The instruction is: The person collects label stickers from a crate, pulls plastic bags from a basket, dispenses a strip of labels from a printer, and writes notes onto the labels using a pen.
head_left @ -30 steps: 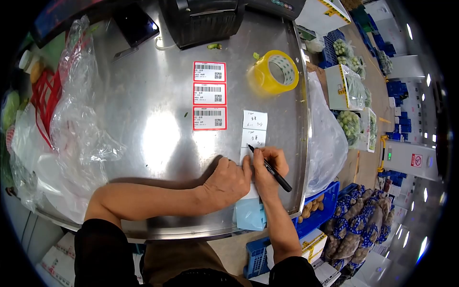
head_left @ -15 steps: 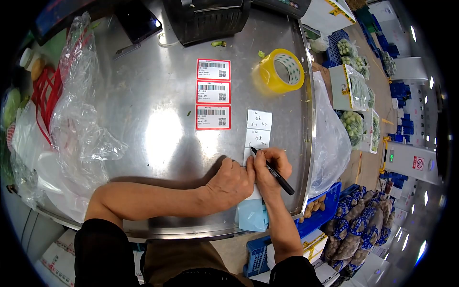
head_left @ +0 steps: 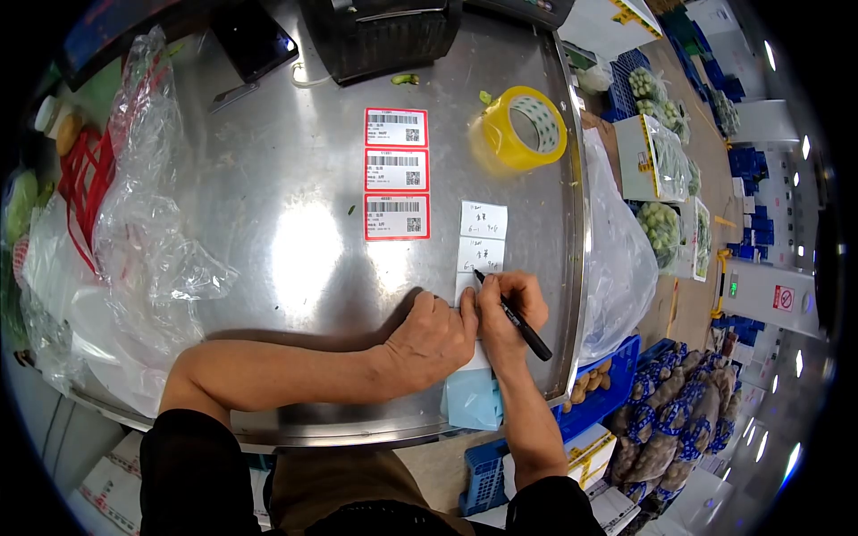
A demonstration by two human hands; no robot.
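Note:
A strip of white labels (head_left: 483,223) with handwriting on the upper two lies on the metal table (head_left: 295,375). My right hand (head_left: 511,311) grips a black pen (head_left: 525,330), its tip on the lower written label. My left hand (head_left: 431,338) presses on the strip from the left, fingers curled together, fingertips at its edge; whether it pinches anything is hidden. Below the hands the strip runs to light-blue folded paper (head_left: 474,400). Three red-bordered barcode labels (head_left: 397,170) lie in a column further up, to the left.
A yellow tape roll (head_left: 520,129) stands near the table's right side. Black devices (head_left: 380,36) and a phone (head_left: 253,40) are at the top. Clear plastic bags (head_left: 147,214) with red straps cover the left. Beyond the right edge are a plastic sheet (head_left: 617,259) and a blue crate (head_left: 601,393) of potatoes.
The pen tip has moved slightly to the right along the second label, where more handwriting now shows. My left hand stays on the strip. The view has shifted a little.

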